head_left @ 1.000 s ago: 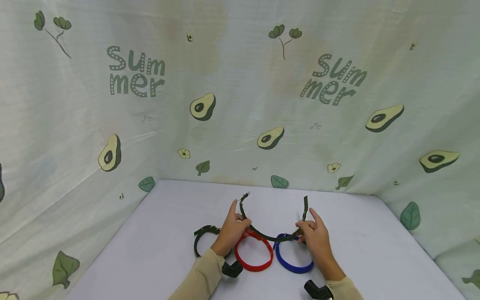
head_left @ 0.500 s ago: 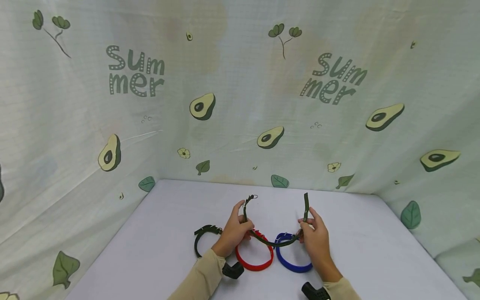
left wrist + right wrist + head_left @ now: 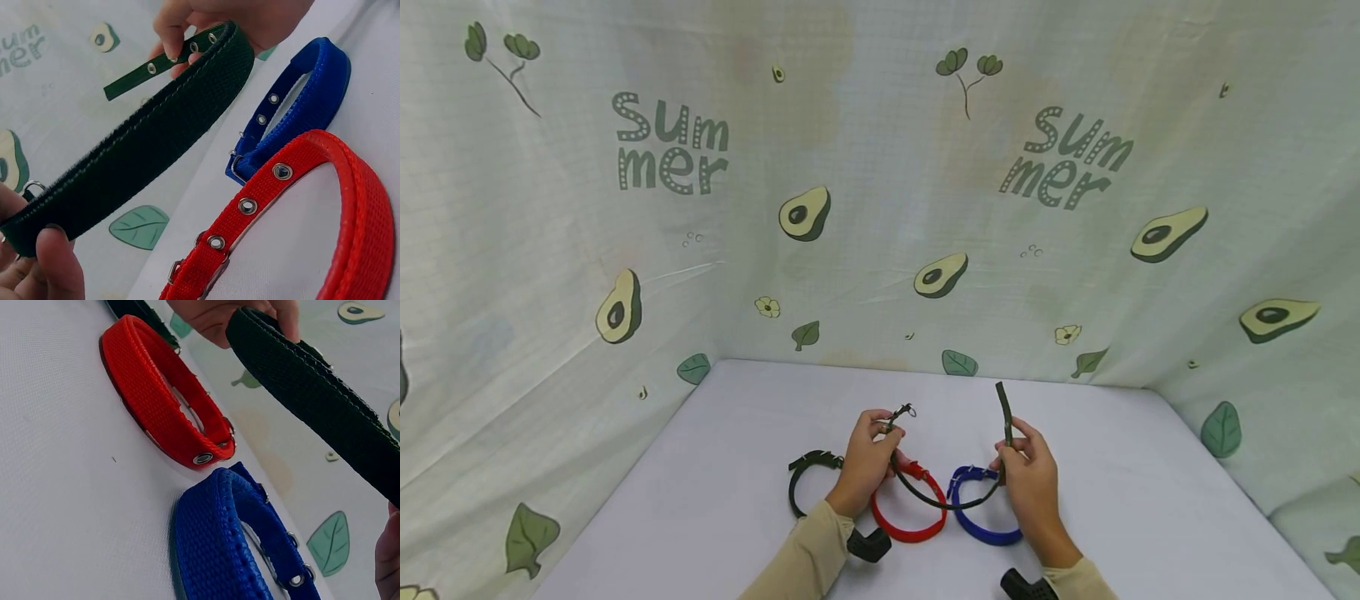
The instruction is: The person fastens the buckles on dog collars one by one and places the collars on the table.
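A dark green dog collar (image 3: 951, 505), unbuckled, hangs between the hands in a sagging curve. My left hand (image 3: 867, 458) pinches it near the buckle end, thumb against the strap in the left wrist view. Near the tail end with metal eyelets, my right hand (image 3: 1030, 475) grips it between thumb and fingers; the tip sticks up above that hand. Below the sagging strap, a red collar (image 3: 910, 536) and a blue collar (image 3: 992, 537) rest on the table, each formed into a loop.
Left of the red collar lies another dark looped collar (image 3: 793, 492), partly hidden by the left arm. The white table (image 3: 715, 500) is backed by a hanging cloth (image 3: 865, 150) printed with avocados and leaves. Black wrist devices (image 3: 869, 546) sit at both sleeves.
The hands have drawn slightly closer together and the collar's middle sags lower. Its buckle end has tipped rightward over the left hand, and its tail end now leans left.
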Available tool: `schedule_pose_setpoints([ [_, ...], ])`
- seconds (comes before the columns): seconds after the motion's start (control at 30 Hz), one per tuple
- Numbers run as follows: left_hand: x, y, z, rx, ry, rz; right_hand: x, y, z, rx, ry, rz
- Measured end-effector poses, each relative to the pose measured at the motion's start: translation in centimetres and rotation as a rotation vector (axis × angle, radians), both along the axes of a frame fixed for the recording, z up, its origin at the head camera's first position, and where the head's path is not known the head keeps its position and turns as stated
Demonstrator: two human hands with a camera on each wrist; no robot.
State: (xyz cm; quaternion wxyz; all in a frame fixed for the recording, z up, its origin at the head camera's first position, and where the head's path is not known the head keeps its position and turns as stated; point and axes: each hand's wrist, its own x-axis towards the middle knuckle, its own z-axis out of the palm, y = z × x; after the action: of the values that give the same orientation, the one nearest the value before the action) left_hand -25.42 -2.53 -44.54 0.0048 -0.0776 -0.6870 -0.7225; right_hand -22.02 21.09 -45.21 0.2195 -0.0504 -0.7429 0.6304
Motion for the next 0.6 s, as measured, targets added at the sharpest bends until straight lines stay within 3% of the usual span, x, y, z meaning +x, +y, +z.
schedule_pose_setpoints([
  [0.2,-0.1,-0.1,-0.1,0.020,0.016,0.005,0.9,-0.6,1.2,0.012,0.017,0.001],
  [0.37,0.1,0.0,0.3,0.072,-0.001,-0.022,1.8,-1.4,2.5,0.024,0.101,-0.018],
  [0.6,0.8,0.4,1.1,0.032,-0.001,-0.102,0.8,-0.7,0.6,0.011,0.098,-0.032],
])
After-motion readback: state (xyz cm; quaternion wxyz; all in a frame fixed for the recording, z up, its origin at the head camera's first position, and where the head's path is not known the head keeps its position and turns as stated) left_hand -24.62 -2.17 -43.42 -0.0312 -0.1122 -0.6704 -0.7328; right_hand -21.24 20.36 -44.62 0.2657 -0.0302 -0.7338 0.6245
